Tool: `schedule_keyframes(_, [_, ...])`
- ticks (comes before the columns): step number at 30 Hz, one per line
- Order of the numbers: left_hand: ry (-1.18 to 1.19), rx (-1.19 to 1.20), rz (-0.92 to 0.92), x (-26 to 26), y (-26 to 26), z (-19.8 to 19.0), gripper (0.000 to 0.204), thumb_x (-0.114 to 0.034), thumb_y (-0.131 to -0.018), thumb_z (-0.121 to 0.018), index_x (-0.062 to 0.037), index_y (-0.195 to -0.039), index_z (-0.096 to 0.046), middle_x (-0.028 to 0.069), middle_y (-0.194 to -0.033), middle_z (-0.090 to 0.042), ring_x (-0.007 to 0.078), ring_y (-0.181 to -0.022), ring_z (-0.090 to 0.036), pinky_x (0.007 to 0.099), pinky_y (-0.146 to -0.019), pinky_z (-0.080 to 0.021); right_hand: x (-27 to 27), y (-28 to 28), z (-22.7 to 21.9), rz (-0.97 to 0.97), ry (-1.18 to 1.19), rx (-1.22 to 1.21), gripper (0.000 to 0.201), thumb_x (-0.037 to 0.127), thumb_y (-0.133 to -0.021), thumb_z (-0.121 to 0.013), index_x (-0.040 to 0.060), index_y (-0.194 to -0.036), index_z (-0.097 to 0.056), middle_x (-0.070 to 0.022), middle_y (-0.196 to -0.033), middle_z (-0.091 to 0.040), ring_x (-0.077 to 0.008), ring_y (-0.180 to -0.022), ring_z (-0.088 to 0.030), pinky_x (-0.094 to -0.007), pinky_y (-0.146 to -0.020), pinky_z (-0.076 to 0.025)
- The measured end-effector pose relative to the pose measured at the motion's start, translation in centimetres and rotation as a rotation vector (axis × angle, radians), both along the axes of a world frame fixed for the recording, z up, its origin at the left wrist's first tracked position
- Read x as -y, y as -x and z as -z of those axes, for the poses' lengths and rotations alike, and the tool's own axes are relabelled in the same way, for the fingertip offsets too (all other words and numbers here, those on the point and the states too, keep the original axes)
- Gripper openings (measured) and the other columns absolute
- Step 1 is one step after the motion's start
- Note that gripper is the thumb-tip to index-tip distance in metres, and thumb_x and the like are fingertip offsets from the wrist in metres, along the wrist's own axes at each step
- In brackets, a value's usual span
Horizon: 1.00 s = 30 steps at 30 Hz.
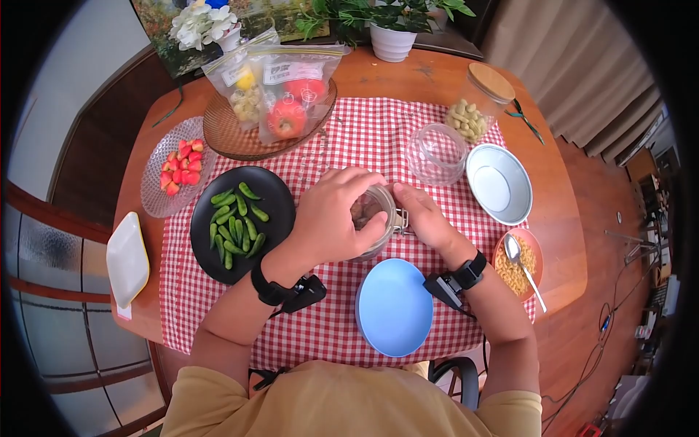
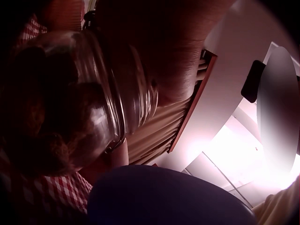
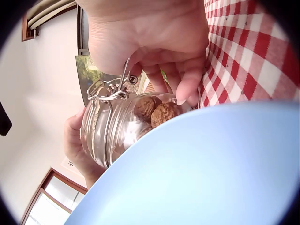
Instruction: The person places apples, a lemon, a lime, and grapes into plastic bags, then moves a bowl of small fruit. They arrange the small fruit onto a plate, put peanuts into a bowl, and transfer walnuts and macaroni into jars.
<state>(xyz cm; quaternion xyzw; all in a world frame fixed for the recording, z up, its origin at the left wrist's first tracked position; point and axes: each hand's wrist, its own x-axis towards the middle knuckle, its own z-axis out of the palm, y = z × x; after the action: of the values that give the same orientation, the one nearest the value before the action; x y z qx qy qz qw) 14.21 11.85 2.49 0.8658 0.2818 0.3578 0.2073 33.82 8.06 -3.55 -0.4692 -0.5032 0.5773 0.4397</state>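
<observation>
A clip-top glass jar (image 1: 378, 195) stands at the middle of the checked cloth, just beyond a light blue bowl (image 1: 394, 307). Brown, wrinkled balls that look like walnuts (image 3: 165, 114) lie inside it. My left hand (image 1: 331, 211) grips the jar from the left, thumb on the near side and fingers over the far side of its lid. On the other side, my right hand (image 1: 428, 218) curls its fingers round the jar wall by the metal wire clasp (image 3: 110, 93). Part of the right fingers is hidden behind the glass in the head view.
To the left sit a black plate (image 1: 280, 211) of small cucumbers, a glass dish (image 1: 154, 195) of cut red fruit and a white tray (image 1: 127, 258). Right are a clear bowl (image 1: 429, 175), a metal bowl (image 1: 499, 186), a pasta bowl (image 1: 535, 251) with a spoon, and a nut jar (image 1: 470, 120).
</observation>
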Motion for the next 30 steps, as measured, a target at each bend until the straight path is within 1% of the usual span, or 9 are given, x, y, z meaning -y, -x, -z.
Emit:
schedule_keyframes(3, [0.090,-0.069,0.008,0.3,0.2,-0.8,0.039,-0.018,-0.073,-0.067,-0.0058,-0.109,-0.062,0.0121,-0.106,-0.064,0.0311,-0.098,-0.061,0.0390,-0.085,-0.049,0.0,0.0,-0.1,-0.006,0.018,0.001,0.044,0.035,-0.103,-0.030,0.0027,-0.111,-0.059,-0.0054,-0.096,-0.065,-0.0109,-0.078,-0.058,-0.0233,-0.062,-0.049])
schedule_keyframes(4, [0.091,-0.070,0.009,0.2,0.2,-0.6,0.039,-0.018,-0.073,-0.067,-0.0058,-0.109,-0.062,0.0121,-0.106,-0.064,0.0311,-0.098,-0.061,0.0390,-0.085,-0.049,0.0,0.0,-0.1,-0.010,0.019,0.003,0.044,0.035,-0.103,-0.030,0.0026,-0.111,-0.059,-0.0055,-0.096,-0.065,-0.0110,-0.078,-0.058,-0.0235,-0.062,-0.049])
schedule_keyframes(6, [0.023,-0.022,-0.007,0.1,0.1,-0.1,0.039,-0.027,-0.072,-0.068,-0.0090,-0.106,-0.063,0.0075,-0.098,-0.063,0.0280,-0.089,-0.060,0.0378,-0.074,-0.051,-0.1,0.2,0.2,0.003,0.001,-0.014,0.044,0.035,-0.103,-0.031,0.0028,-0.111,-0.059,-0.0051,-0.095,-0.064,-0.0108,-0.077,-0.058,-0.0232,-0.062,-0.048])
schedule_keyframes(19, [0.001,-0.022,0.000,0.0,0.1,0.1,0.039,-0.027,-0.072,-0.068,-0.0085,-0.105,-0.063,0.0078,-0.099,-0.064,0.0284,-0.090,-0.060,0.0379,-0.074,-0.051,-0.9,-0.5,0.2,-0.103,-0.041,0.097,0.042,0.038,-0.102,-0.034,0.0054,-0.111,-0.058,-0.0007,-0.081,-0.056,-0.0079,-0.068,-0.052,-0.0201,-0.054,-0.046])
schedule_keyframes(23, [0.010,-0.020,-0.011,0.0,0.0,-0.1,0.038,-0.026,-0.071,-0.067,-0.0082,-0.105,-0.063,0.0083,-0.098,-0.064,0.0285,-0.090,-0.061,0.0378,-0.074,-0.051,-0.7,-0.3,0.4,-0.074,-0.042,0.114,0.042,0.038,-0.102,-0.033,0.0054,-0.110,-0.059,-0.0016,-0.084,-0.059,-0.0080,-0.069,-0.054,-0.0202,-0.054,-0.046])
schedule_keyframes(25, [0.008,-0.012,-0.008,0.1,0.2,-0.3,0.038,-0.026,-0.071,-0.067,-0.0082,-0.105,-0.063,0.0085,-0.098,-0.064,0.0286,-0.090,-0.061,0.0377,-0.074,-0.051,-0.4,-0.2,0.8,-0.009,-0.037,0.023,0.042,0.037,-0.102,-0.033,0.0054,-0.109,-0.060,-0.0030,-0.089,-0.062,-0.0083,-0.070,-0.055,-0.0201,-0.055,-0.046])
schedule_keyframes(27, [0.085,-0.077,0.004,0.4,0.2,-0.9,0.041,-0.017,-0.072,-0.066,-0.0049,-0.111,-0.062,0.0132,-0.108,-0.064,0.0308,-0.100,-0.061,0.0388,-0.086,-0.049,-0.2,-0.1,0.8,0.006,-0.033,0.012,0.043,0.037,-0.102,-0.033,0.0053,-0.110,-0.060,-0.0036,-0.092,-0.063,-0.0084,-0.071,-0.056,-0.0201,-0.055,-0.046])
schedule_keyframes(28, [0.086,-0.078,0.008,0.4,0.1,-0.7,0.041,-0.017,-0.072,-0.066,-0.0049,-0.111,-0.062,0.0132,-0.108,-0.064,0.0308,-0.100,-0.061,0.0388,-0.086,-0.049,-0.2,0.0,0.7,0.017,-0.032,0.001,0.043,0.037,-0.102,-0.032,0.0051,-0.110,-0.060,-0.0042,-0.094,-0.065,-0.0084,-0.073,-0.057,-0.0202,-0.055,-0.046])
schedule_keyframes(30, [0.021,-0.007,-0.018,0.2,0.0,-0.2,0.037,-0.025,-0.071,-0.067,-0.0077,-0.104,-0.063,0.0086,-0.098,-0.064,0.0291,-0.090,-0.061,0.0383,-0.075,-0.051,-0.1,0.1,0.8,0.024,-0.015,-0.037,0.042,0.035,-0.103,-0.033,0.0046,-0.109,-0.061,-0.0038,-0.092,-0.064,-0.0085,-0.073,-0.056,-0.0210,-0.058,-0.046])
